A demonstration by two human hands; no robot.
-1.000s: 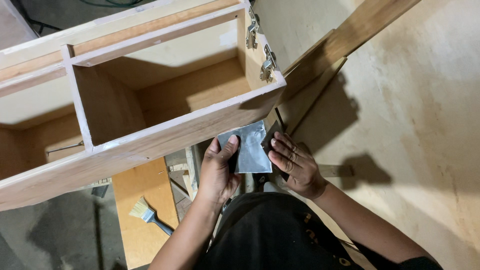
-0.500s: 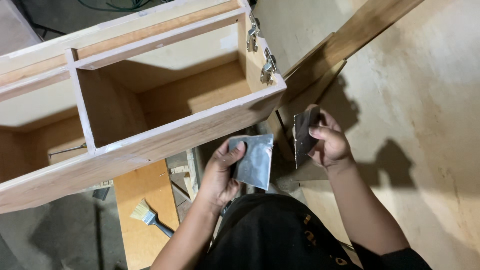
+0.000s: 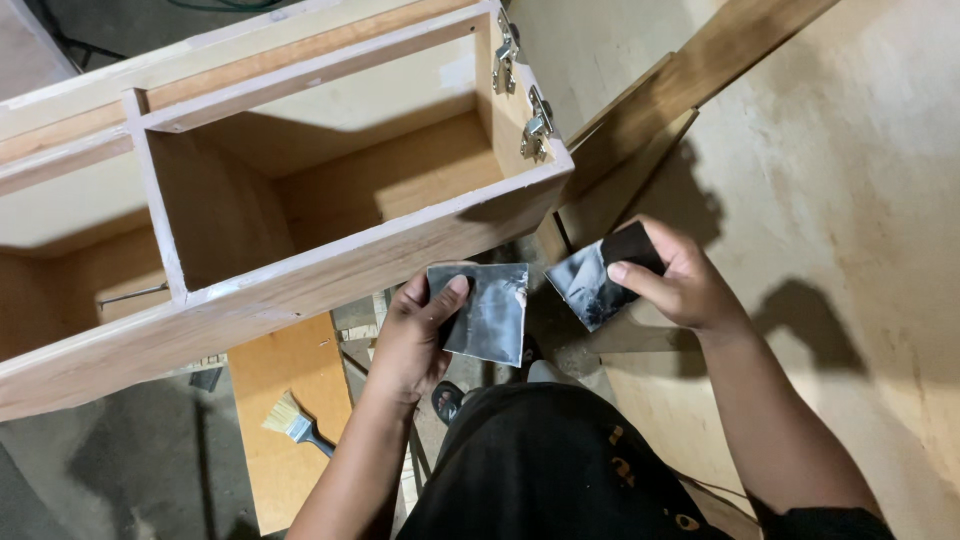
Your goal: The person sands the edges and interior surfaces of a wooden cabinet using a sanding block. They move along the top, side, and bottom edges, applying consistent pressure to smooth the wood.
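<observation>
Gripping a grey, worn square of sandpaper (image 3: 488,312), the left hand (image 3: 415,335) is pinching it with the thumb laid across its face, just below the front edge of the wooden cabinet frame (image 3: 330,265). Beside it but apart, the right hand (image 3: 682,280) is clasping a second, darker sandpaper piece (image 3: 597,280), tilted, fingers curled over its top edge. Both sheets are hovering over the gap beside a leaning wooden plank (image 3: 690,80). A small paintbrush (image 3: 293,422) is lying on an orange board (image 3: 290,400), lower left
</observation>
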